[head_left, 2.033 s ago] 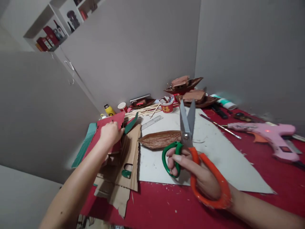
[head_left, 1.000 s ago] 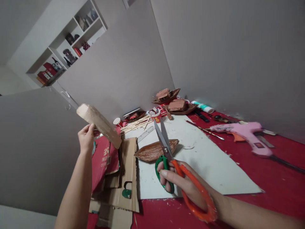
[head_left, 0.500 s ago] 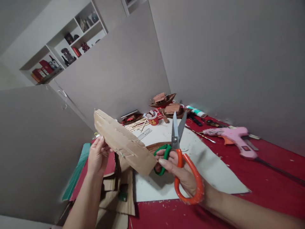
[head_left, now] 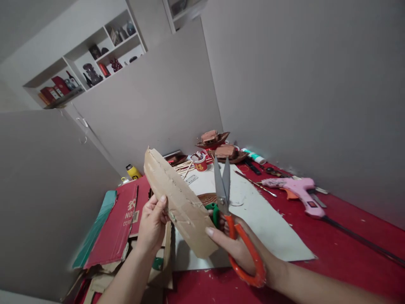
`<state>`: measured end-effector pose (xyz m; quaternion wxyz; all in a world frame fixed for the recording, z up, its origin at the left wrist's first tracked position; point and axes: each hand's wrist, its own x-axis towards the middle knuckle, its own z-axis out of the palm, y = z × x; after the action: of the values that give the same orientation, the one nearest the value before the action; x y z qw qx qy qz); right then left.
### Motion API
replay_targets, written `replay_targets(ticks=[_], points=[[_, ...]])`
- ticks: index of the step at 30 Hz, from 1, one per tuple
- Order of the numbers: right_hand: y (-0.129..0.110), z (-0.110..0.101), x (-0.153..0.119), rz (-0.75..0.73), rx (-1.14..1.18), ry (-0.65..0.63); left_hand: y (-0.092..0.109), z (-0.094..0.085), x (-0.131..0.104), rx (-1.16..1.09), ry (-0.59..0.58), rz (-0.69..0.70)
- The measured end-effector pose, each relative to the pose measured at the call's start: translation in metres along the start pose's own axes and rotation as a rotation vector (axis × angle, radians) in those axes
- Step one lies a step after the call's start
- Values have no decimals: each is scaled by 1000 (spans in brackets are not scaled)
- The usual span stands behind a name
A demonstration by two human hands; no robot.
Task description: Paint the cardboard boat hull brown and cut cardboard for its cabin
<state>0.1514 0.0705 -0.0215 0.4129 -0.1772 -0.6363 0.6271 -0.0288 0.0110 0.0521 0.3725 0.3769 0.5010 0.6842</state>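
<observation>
A long strip of brown cardboard [head_left: 180, 198] is held up in the air, its far end narrowed. My left hand [head_left: 155, 219] pinches its left edge between thumb and fingers. In my right hand [head_left: 240, 240] are scissors [head_left: 223, 196] with one green and one orange handle, blades parted and pointing away from me. The right thumb also presses on the near end of the strip. Behind it, partly hidden, a brown boat-shaped piece [head_left: 207, 198] lies on the white sheet [head_left: 272, 228].
A pink glue gun [head_left: 300, 190] with its cord lies on the red table [head_left: 357, 240] at right. Model boats [head_left: 224, 152], a red-and-white paper cup [head_left: 199, 161] and wooden sticks [head_left: 183, 169] stand at the back. Red cardboard [head_left: 117, 228] and a yellow bottle [head_left: 133, 172] are at left.
The cardboard strip has swung steeper and shifted right, with my left hand moving along rightward. The scissors have come slightly left, their blades a little closer together. My view has turned slightly.
</observation>
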Motion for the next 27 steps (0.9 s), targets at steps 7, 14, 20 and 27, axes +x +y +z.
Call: replay_targets(ticks=[7,14,20,27], points=[[-20,-40,35,56,-601,269,10,-24,-5,97,3,113],[-19,-87,70,362,-1132,242,7,-32,-9,233,-5,189],[-10,-106,75,585,-1326,112,-3,-28,-10,331,-19,242],[0,-120,77,683,-1458,35,-6,-30,-10,373,-6,266]])
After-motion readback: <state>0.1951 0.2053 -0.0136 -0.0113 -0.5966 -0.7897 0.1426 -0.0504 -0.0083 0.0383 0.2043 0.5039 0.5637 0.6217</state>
